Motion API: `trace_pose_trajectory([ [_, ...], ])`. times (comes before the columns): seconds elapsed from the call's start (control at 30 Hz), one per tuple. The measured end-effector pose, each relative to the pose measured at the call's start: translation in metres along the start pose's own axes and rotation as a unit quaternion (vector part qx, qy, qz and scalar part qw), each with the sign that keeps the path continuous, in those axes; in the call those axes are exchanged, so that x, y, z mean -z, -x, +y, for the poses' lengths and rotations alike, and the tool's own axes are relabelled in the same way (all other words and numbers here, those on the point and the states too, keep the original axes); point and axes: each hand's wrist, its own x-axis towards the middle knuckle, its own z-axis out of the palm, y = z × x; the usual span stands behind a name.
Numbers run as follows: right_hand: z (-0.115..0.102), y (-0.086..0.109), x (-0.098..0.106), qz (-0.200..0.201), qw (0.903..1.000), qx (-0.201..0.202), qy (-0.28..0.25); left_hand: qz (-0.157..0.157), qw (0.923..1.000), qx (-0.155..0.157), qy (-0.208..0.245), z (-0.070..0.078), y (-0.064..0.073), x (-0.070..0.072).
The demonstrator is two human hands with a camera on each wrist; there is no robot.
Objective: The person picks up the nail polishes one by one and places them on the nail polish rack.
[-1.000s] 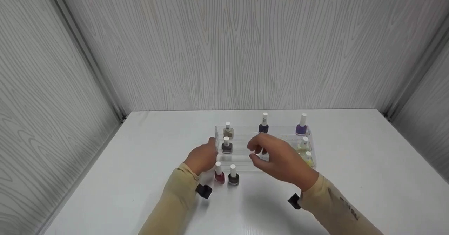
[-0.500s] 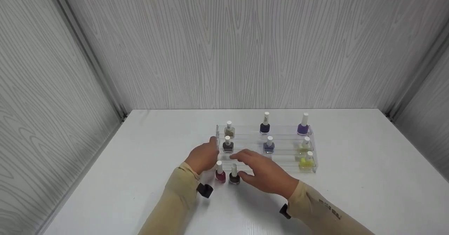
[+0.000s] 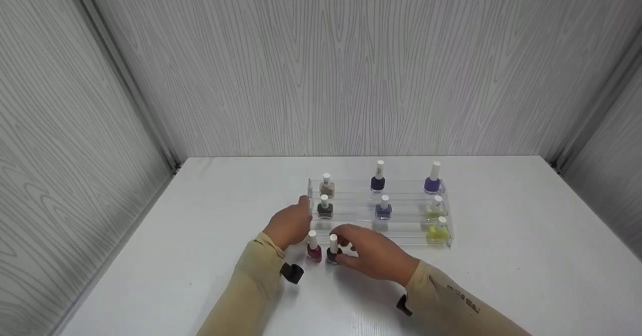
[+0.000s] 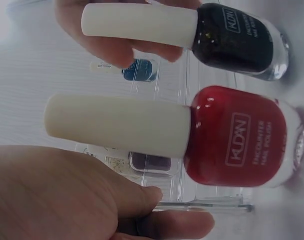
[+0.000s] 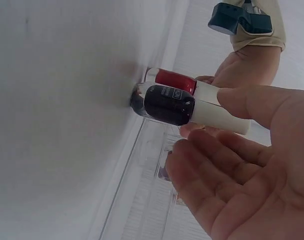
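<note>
A clear acrylic tiered rack [image 3: 351,240] holds several nail polish bottles. My left hand [image 3: 289,224] pinches the rack's left side wall between thumb and fingers, as the left wrist view shows. Before the rack stand two upright bottles, a red nail polish [image 4: 237,137] and a black nail polish [image 4: 237,42], both with white caps. My right hand [image 3: 373,253] is at the black bottle, thumb on the near side and fingers beyond it. In the right wrist view those fingers are spread and a gap shows between them and the bottle; whether the thumb touches the cap is unclear.
On the top tier are a beige-gold bottle [image 3: 327,189], a dark navy bottle [image 3: 377,183] and a purple bottle [image 3: 432,184]. Below them stand a dark grey bottle [image 3: 325,210], a blue-grey bottle [image 3: 383,211] and yellow bottles, one on the lowest tier [image 3: 438,232]. Wood-grain panels surround the white table [image 3: 225,190].
My right hand has moved left and toward me, from in front of the rack's middle tier down to the black nail polish. My left hand stays at the rack's side.
</note>
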Motion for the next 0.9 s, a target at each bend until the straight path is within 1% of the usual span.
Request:
trace_pose_trajectory([
  [0.13,0.001,-0.003,-0.005,-0.016,0.9996,-0.015,-0.016,0.004,1.0,-0.004,-0.001,0.0,0.001,0.0],
  [0.2,0.0,-0.004,-0.007,-0.015,0.9995,-0.019,-0.02,0.006,1.0,-0.008,0.001,0.0,0.001,0.0],
  [0.33,-0.002,-0.005,-0.011,-0.015,0.9996,-0.02,-0.011,0.008,0.9999,-0.009,0.002,0.0,0.002,0.001],
  [0.47,0.0,-0.005,-0.014,-0.012,0.9995,-0.016,-0.023,0.011,0.9999,-0.009,0.001,0.0,0.003,0.001],
  [0.7,0.007,-0.002,-0.007,-0.03,0.9981,-0.028,-0.046,0.004,1.0,-0.005,0.006,0.001,0.004,0.002],
  [0.9,0.008,-0.001,-0.001,-0.047,0.9966,-0.028,-0.061,0.003,1.0,-0.004,0.001,0.0,0.003,0.002],
])
